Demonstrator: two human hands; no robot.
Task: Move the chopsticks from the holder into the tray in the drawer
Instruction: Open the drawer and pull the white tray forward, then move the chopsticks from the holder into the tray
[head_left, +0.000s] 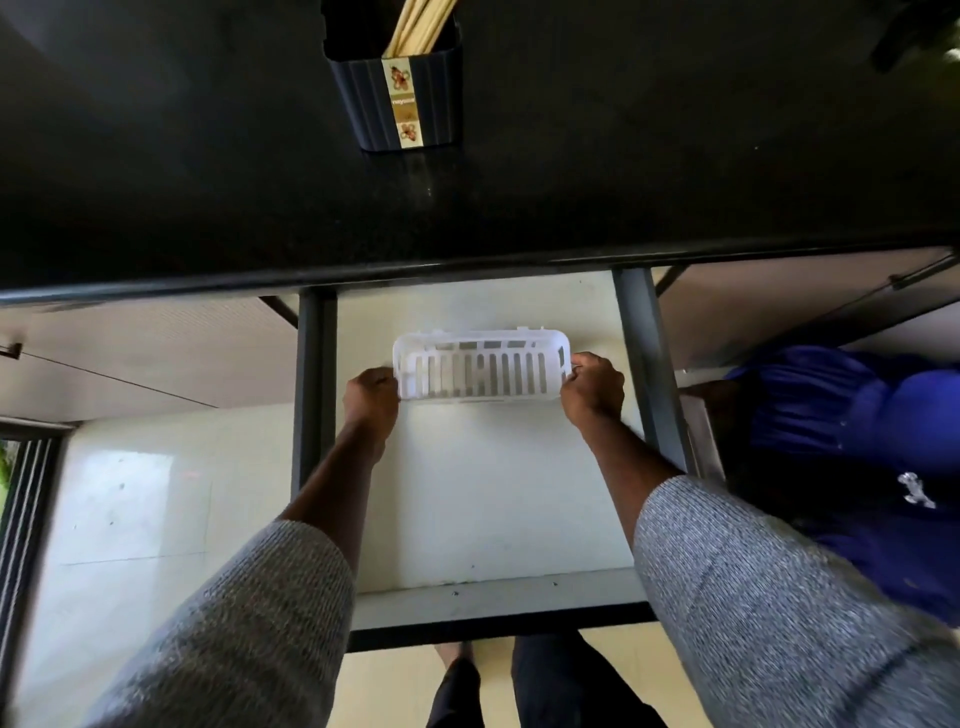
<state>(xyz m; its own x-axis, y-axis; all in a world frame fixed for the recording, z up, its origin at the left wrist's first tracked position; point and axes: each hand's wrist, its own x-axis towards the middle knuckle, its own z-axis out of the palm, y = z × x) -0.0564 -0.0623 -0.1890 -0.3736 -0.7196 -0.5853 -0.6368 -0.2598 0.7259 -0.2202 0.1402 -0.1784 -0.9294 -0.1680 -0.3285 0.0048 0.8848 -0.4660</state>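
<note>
A dark ribbed holder (410, 98) with a flowered label stands on the black counter, and several pale wooden chopsticks (415, 26) stick out of its top. Below the counter's edge the drawer (493, 597) is pulled out, its floor white. A white slotted plastic tray (480, 369) rests near the drawer's back. My left hand (370, 397) grips the tray's left end and my right hand (592, 389) grips its right end. The tray holds nothing that I can see.
The black counter (675, 156) fills the top half of the view. Dark drawer rails (649, 358) run on both sides of the drawer. A blue cloth or bag (857, 441) lies to the right. Pale floor tiles and my feet show below.
</note>
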